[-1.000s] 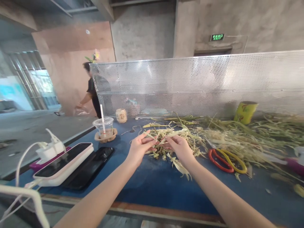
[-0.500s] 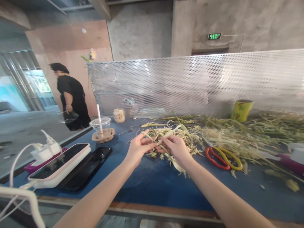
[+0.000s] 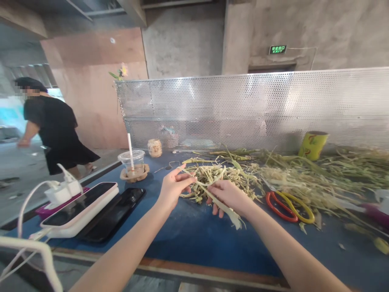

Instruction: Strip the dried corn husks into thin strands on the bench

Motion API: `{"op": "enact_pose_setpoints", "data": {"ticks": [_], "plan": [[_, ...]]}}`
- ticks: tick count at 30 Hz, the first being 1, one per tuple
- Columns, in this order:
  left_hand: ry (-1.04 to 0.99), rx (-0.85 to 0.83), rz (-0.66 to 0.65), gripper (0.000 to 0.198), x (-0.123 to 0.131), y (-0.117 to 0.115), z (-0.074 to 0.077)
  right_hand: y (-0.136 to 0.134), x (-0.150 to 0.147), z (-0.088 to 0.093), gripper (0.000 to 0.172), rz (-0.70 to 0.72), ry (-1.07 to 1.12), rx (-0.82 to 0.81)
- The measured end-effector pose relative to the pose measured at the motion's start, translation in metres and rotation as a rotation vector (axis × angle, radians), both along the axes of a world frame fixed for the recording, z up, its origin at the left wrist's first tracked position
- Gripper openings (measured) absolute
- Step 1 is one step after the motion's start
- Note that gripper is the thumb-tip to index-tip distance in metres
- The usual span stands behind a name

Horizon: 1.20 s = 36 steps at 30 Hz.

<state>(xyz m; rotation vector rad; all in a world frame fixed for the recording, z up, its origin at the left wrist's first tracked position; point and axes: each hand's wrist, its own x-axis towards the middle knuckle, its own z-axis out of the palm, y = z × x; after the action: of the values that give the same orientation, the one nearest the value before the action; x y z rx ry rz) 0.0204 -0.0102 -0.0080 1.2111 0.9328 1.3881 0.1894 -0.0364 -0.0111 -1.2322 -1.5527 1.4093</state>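
Both my hands work at a loose pile of dry yellow-green plant stalks [image 3: 225, 174] on a blue table [image 3: 194, 235]. My left hand [image 3: 174, 187] pinches a pale stalk strip between thumb and fingers at the pile's left edge. My right hand [image 3: 226, 195] grips the same long pale strip [image 3: 219, 205], which runs down to the right onto the table. The two hands are a few centimetres apart.
Red and yellow scissors [image 3: 288, 206] lie right of my right hand. Two phones [image 3: 91, 211] and a white charger [image 3: 62, 191] sit at left, a plastic cup with a straw [image 3: 133, 162] behind. A yellow-green cup [image 3: 313, 144] stands by the perforated metal screen [image 3: 258, 105]. A person in black [image 3: 51, 125] walks at far left.
My right hand has dropped lower and pulled the strip down and away from my left hand. The person in black has walked further left.
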Motion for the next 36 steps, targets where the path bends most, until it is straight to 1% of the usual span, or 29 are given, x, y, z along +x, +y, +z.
{"op": "enact_pose_setpoints", "data": {"ticks": [1, 2, 3, 5, 6, 8, 10, 13, 15, 17, 18, 20, 21, 22, 23, 24, 26, 28, 29, 32, 36], "plan": [[-0.003, -0.003, 0.013, 0.088, -0.001, 0.003, -0.001, 0.0, 0.001, 0.0, 0.01, 0.001, -0.064, 0.03], [-0.004, -0.007, 0.02, 0.089, -0.002, 0.005, -0.001, -0.001, 0.002, 0.0, 0.007, -0.027, -0.113, 0.071], [-0.004, -0.01, 0.026, 0.09, -0.003, 0.006, -0.002, -0.002, 0.002, 0.0, 0.01, -0.069, -0.152, 0.118], [0.001, -0.015, 0.033, 0.09, -0.003, 0.007, -0.003, -0.003, 0.001, 0.0, 0.021, -0.128, -0.209, 0.209], [0.004, -0.017, 0.033, 0.091, -0.003, 0.007, -0.003, -0.004, 0.0, -0.001, 0.024, -0.137, -0.231, 0.255], [0.012, -0.024, 0.026, 0.091, -0.001, 0.005, -0.003, -0.006, -0.001, -0.001, 0.022, -0.11, -0.306, 0.363], [0.023, -0.041, 0.003, 0.091, 0.001, 0.002, -0.002, -0.008, -0.001, 0.0, 0.02, -0.073, -0.452, 0.532], [0.043, -0.044, -0.038, 0.091, 0.004, -0.004, -0.001, -0.011, -0.002, 0.002, 0.027, -0.085, -0.705, 0.805], [0.067, -0.02, -0.063, 0.091, 0.006, -0.007, -0.001, -0.012, -0.002, 0.003, 0.02, -0.128, -0.756, 0.882], [0.109, 0.016, -0.102, 0.09, 0.007, -0.01, -0.001, -0.011, -0.001, 0.003, 0.008, -0.202, -0.686, 0.879], [0.135, 0.036, -0.127, 0.09, 0.008, -0.01, -0.001, -0.01, -0.001, 0.003, 0.006, -0.264, -0.632, 0.873], [0.186, 0.074, -0.175, 0.086, 0.009, -0.011, -0.002, -0.006, 0.001, 0.002, 0.012, -0.39, -0.534, 0.906], [0.203, 0.086, -0.194, 0.084, 0.009, -0.012, -0.003, -0.004, 0.002, 0.001, 0.017, -0.428, -0.494, 0.932], [0.216, 0.096, -0.212, 0.082, 0.009, -0.012, -0.003, -0.001, 0.003, 0.0, 0.022, -0.437, -0.458, 0.946], [0.226, 0.102, -0.227, 0.081, 0.009, -0.012, -0.004, 0.001, 0.004, 0.0, 0.025, -0.41, -0.422, 0.934], [0.237, 0.103, -0.241, 0.081, 0.009, -0.013, -0.004, 0.003, 0.005, 0.0, 0.024, -0.356, -0.385, 0.887], [0.266, 0.096, -0.266, 0.081, 0.008, -0.014, -0.004, 0.006, 0.006, -0.001, 0.02, -0.237, -0.313, 0.718], [0.302, 0.089, -0.286, 0.08, 0.007, -0.015, -0.002, 0.006, 0.006, -0.001, 0.021, -0.179, -0.27, 0.594], [0.316, 0.088, -0.293, 0.079, 0.007, -0.016, -0.001, 0.006, 0.006, -0.002, 0.022, -0.181, -0.263, 0.572], [0.329, 0.081, -0.313, 0.076, 0.006, -0.018, 0.003, 0.006, 0.005, -0.004, 0.025, -0.224, -0.272, 0.589], [0.341, 0.07, -0.313, 0.079, 0.007, -0.021, 0.007, 0.007, 0.005, -0.004, 0.029, -0.236, -0.296, 0.583]]}}
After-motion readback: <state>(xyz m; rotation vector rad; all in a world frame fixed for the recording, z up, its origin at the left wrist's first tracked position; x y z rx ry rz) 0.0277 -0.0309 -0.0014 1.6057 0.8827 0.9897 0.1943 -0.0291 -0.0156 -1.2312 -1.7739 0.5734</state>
